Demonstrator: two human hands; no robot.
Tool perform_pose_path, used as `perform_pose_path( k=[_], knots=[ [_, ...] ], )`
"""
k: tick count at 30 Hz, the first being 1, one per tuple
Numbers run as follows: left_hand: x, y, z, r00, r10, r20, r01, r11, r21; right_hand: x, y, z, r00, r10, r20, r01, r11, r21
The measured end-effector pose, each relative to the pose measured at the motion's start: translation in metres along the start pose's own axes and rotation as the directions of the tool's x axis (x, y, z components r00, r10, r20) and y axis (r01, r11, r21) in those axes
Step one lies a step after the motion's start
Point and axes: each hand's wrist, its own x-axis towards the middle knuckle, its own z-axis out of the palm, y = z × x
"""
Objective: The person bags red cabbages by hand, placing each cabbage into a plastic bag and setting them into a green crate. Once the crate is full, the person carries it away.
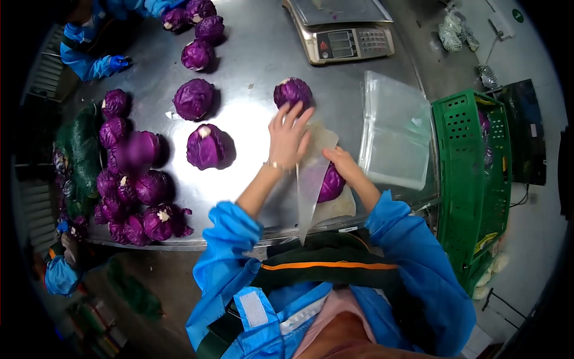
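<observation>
A red cabbage (332,184) lies near the table's front edge, partly covered by a sheet of pale, translucent wrapping paper (311,185). My right hand (348,167) grips this cabbage from the right, its thumb at the top by the paper's edge and its other fingers mostly hidden. To the left, my left hand (287,139) is open and palm down, fingers spread over the paper's upper left side. Its fingertips reach the lower edge of another red cabbage (293,93), which sits just beyond.
Several red cabbages (203,146) stand on the metal table (251,197), with a heap at left beside a green net (81,155). Clear plastic bags (394,131) lie at right, near a green crate (469,179). A scale (341,42) stands behind. Another person's gloved hand (118,63) is at upper left.
</observation>
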Motion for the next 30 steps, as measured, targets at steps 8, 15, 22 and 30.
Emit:
perform_pose_path(
  k=[8, 15, 22, 30],
  knots=[
    [0.043, -0.049, 0.024, 0.938, -0.345, 0.02, 0.342, 0.936, 0.083, 0.004, 0.007, -0.024, 0.974, -0.227, -0.007, 0.203, 0.884, -0.42],
    [-0.134, 0.036, 0.022, 0.641, -0.58, 0.502, 0.728, 0.255, -0.636, 0.039, 0.018, -0.034, 0.838, -0.282, 0.466, 0.521, 0.664, -0.536],
    [-0.114, 0.057, 0.024, 0.789, -0.477, 0.388, 0.591, 0.762, -0.264, 0.003, -0.004, 0.013, 0.943, -0.249, 0.22, 0.331, 0.737, -0.589],
    [-0.089, 0.072, 0.092, 0.869, -0.244, 0.43, 0.458, 0.726, -0.513, -0.036, 0.006, -0.066, 0.881, -0.43, -0.198, 0.288, 0.819, -0.497]
  ],
)
